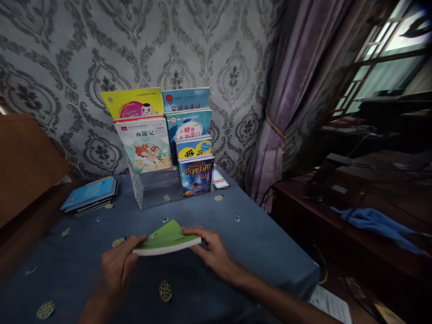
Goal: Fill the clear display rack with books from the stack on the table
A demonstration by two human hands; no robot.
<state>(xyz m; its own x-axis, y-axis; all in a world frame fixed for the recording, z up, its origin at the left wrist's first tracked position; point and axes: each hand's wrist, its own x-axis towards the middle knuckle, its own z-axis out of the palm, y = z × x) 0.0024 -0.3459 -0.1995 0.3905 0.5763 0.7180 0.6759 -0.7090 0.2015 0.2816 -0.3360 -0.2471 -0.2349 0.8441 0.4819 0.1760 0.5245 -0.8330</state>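
A thin green-covered book is held nearly flat just above the blue tablecloth. My left hand grips its left end, fingers curled around the edge. My right hand holds its right end, thumb on top and fingers beneath. Behind the book stands a clear acrylic display rack with several children's books upright in tiers, such as a yellow one and a dark blue one at the front.
A stack of blue booklets lies at the table's back left. A brown headboard is on the left. A purple curtain, a dark wooden side table with a blue cloth and a window are on the right.
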